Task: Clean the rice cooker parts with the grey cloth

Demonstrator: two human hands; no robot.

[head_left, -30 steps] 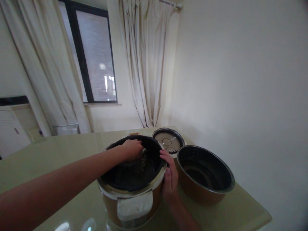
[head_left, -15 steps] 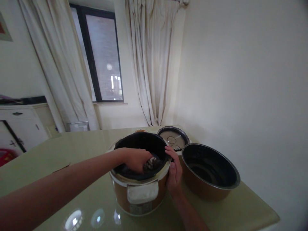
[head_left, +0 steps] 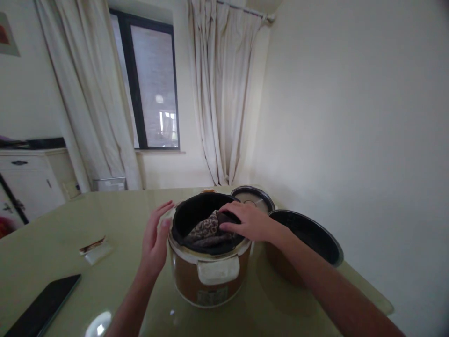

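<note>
A brown and white electric cooker (head_left: 189, 276) stands on the table with its top uncovered and its inside dark. Against its upper left side rests my left hand (head_left: 156, 241), fingers stretched out and thumb near the rim. My right hand (head_left: 249, 220) reaches over the right rim into the cooker. Its thumb and fingers close on a dark, patterned cloth (head_left: 206, 227), which lies bunched inside. Part of the cloth is hidden under those fingers. Behind my right forearm, to the right, sits a dark-lined inner pot (head_left: 298, 227), partly covered by the arm.
A round lid (head_left: 254, 197) lies behind the cooker. At left on the pale green table (head_left: 133, 210) are a small clear packet (head_left: 98, 252) and a flat black device (head_left: 45, 302). A wall (head_left: 351, 140) rises along the right side.
My left hand has come out of the cooker to its left outer side. My right hand has moved from the right outer rim onto the cloth inside. More of the cloth shows.
</note>
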